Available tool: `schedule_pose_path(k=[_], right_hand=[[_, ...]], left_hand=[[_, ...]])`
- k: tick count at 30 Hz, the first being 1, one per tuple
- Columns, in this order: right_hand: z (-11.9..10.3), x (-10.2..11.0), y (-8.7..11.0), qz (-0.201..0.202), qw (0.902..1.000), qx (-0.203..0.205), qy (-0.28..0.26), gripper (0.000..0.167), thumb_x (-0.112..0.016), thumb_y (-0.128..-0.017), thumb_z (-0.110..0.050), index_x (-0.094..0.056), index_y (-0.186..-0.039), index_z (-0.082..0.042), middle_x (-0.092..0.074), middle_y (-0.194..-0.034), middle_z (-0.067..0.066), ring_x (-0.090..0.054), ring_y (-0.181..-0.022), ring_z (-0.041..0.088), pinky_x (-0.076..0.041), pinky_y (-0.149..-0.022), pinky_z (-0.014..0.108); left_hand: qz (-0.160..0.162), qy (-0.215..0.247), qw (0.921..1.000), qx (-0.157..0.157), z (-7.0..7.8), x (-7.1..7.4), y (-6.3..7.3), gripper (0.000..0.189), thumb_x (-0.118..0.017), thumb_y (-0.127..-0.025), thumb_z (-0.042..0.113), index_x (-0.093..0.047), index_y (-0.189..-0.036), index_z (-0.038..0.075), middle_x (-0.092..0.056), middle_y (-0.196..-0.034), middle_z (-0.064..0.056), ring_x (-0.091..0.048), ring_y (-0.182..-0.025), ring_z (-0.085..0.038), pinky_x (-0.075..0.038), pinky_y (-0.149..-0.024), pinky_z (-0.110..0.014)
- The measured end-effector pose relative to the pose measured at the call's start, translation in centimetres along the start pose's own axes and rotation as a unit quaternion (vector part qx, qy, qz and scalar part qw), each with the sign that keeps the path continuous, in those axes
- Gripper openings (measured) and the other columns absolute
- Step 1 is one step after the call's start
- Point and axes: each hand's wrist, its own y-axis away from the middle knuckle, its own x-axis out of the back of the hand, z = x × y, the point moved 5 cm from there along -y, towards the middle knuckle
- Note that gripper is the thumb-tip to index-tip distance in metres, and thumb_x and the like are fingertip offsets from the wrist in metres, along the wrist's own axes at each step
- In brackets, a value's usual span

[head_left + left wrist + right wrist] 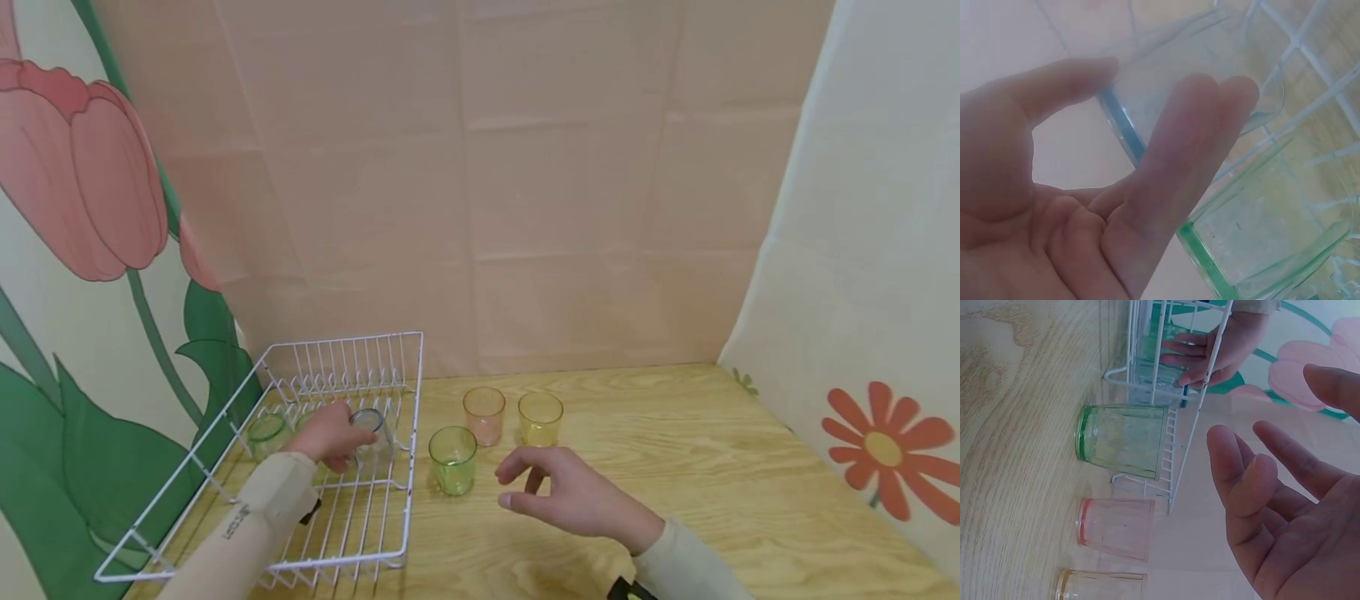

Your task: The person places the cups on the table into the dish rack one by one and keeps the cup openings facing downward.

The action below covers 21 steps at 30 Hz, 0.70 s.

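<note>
My left hand (330,435) reaches into the white wire rack (410,500), its thumb and fingers either side of a clear glass with a blue base (372,454). That glass stands upside down on the wires. In the left wrist view the thumb tip meets the blue base (1121,125), while the straight fingers overlap the glass's side. Beside it is an upturned green-based glass (1260,237). Over the table, my right hand (573,500) hovers with loosely bent fingers and nothing in them. Nearest to it are an upright green glass (453,462) and a yellow glass (541,419).
A pink glass (484,417) stands upright between the green and yellow ones, right of the rack. Another green glass (267,437) sits at the rack's left side. A pinkish sheet (562,208) hangs behind the wooden table (637,433).
</note>
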Motion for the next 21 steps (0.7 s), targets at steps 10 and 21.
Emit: schedule_pose_path(k=[10, 21], right_hand=[[0.06, 0.02, -0.07, 0.0, 1.0, 0.002, 0.008, 0.023, -0.069, -0.095, -0.04, -0.069, -0.11, -0.023, -0.069, -0.108, -0.007, -0.063, -0.08, 0.007, -0.052, -0.065, 0.026], [-0.01, -0.28, 0.04, 0.001, 0.9998, 0.02, 0.003, 0.022, -0.07, -0.094, -0.036, -0.069, -0.108, -0.02, -0.069, -0.107, -0.005, -0.063, -0.078, 0.005, -0.052, -0.065, 0.026]], left_hand=[[-0.003, 0.028, 0.9995, -0.013, -0.02, 0.36, 0.28, 0.039, -0.073, -0.088, 0.014, -0.051, -0.109, -0.009, -0.061, -0.08, -0.016, -0.061, -0.055, -0.02, -0.056, -0.053, -0.031], [-0.002, 0.044, 0.9988, -0.019, -0.25, 0.42, 0.26, 0.058, -0.073, -0.087, 0.011, -0.045, -0.131, -0.014, -0.063, -0.086, -0.017, -0.059, -0.054, -0.019, -0.055, -0.052, -0.031]])
